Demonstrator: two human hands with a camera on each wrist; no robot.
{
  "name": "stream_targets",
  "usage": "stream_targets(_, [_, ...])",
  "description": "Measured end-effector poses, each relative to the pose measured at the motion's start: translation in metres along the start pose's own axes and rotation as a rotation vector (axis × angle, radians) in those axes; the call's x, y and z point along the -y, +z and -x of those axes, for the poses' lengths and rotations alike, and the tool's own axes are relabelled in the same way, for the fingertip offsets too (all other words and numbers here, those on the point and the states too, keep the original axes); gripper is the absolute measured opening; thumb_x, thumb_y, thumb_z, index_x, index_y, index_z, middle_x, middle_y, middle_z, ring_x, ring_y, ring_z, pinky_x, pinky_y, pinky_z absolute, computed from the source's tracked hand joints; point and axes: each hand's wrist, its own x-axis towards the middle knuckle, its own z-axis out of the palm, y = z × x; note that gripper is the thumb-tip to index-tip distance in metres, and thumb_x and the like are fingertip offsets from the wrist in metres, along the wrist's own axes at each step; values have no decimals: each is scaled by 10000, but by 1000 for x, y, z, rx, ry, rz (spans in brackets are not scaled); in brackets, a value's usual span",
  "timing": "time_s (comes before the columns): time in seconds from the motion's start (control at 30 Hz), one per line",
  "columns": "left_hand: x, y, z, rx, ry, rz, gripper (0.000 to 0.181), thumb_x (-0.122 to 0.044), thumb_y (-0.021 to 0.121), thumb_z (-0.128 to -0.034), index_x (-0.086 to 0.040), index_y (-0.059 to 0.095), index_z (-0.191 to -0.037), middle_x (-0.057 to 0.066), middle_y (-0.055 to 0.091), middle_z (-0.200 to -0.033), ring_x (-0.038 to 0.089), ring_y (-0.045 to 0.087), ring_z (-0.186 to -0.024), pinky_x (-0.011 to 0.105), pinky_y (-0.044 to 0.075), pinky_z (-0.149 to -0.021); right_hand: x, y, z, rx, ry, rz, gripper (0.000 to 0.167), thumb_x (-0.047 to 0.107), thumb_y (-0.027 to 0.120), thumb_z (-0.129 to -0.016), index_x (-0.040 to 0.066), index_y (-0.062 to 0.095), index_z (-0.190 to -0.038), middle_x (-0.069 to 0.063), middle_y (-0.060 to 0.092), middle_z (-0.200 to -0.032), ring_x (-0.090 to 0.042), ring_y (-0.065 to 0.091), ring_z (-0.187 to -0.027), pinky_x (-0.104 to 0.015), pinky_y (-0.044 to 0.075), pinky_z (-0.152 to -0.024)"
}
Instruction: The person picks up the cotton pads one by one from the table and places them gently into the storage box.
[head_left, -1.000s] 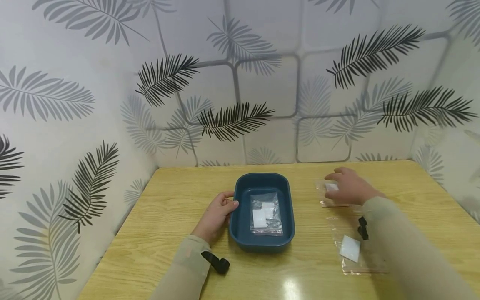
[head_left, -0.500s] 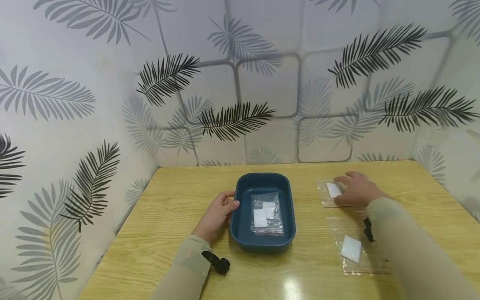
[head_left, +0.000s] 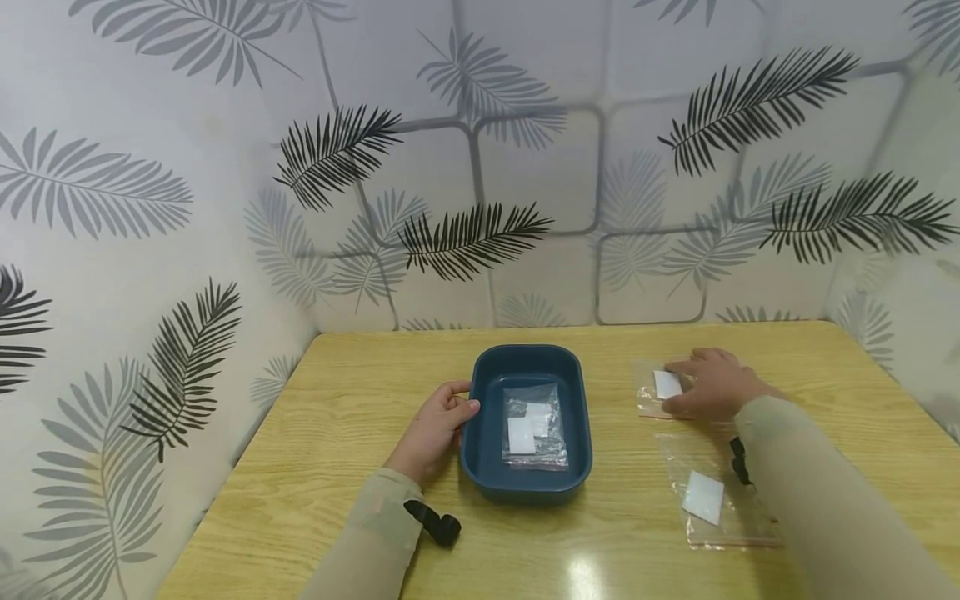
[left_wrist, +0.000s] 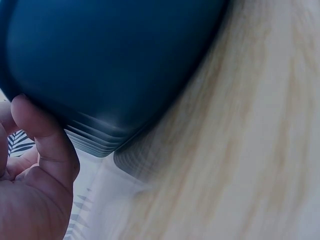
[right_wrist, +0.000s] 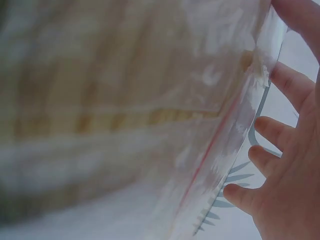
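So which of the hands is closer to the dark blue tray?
The left. The left hand holds the left rim of the dark blue tray; the right hand is away to the tray's right, at the farther clear zip bag.

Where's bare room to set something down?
A wide patch of table lies between its left edge and the left hand. A narrower strip lies between the dark blue tray and the near zip bag. Crowded: right of that, with the right hand at the far zip bag.

The bags (head_left: 738,527) look plastic (glossy), the tray (head_left: 525,494) smooth.
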Motion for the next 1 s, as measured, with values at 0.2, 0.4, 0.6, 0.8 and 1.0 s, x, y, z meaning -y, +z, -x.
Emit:
stream_targets(0.2, [-1,0,0,6,6,-1,439,-212,589,-1046,-63,472,-1442,128,603,-979,179,555,-707,271,481,-615,0,0,0,-36,-17,-17,817,615,755,-801,93,593,-1409,-384,323,-1494,-635,268,-1325,-813,283,-944])
stream_targets(0.4, [-1,0,-1,-6,-4,-2,430,-198,598,-1040,-73,485,-1436,140,605,-990,188,555,-711,271,479,-609,1,2,-3,-67,-22,-23,767,606,789,-772,90,660,-1325,-358,369,-1477,-602,298,-1326,-779,293,-979])
stream_targets(0.6, [0,1,-2,-11,-3,-9,416,-184,591,-1043,-72,491,-1430,135,603,-978,187,551,-704,276,473,-604,0,4,-5,-99,-41,-1,668,574,805,-764,108,706,-1232,-332,429,-1442,-577,344,-1309,-754,330,-975])
stream_targets(0.8, [2,1,-2,-12,3,-3,430,-189,605,-1036,-69,489,-1433,116,586,-947,168,529,-675,272,457,-594,5,2,-3,-120,-64,13,607,511,811,-775,81,712,-1193,-325,464,-1407,-561,375,-1290,-736,353,-969])
stream_targets(1.0, [1,1,-2,-16,10,-13,440,-188,604,-1036,-56,483,-1438,114,587,-943,163,518,-666,270,451,-591,4,2,-4,-125,-72,32,612,525,805,-772,76,717,-1177,-322,477,-1392,-552,392,-1279,-727,362,-968])
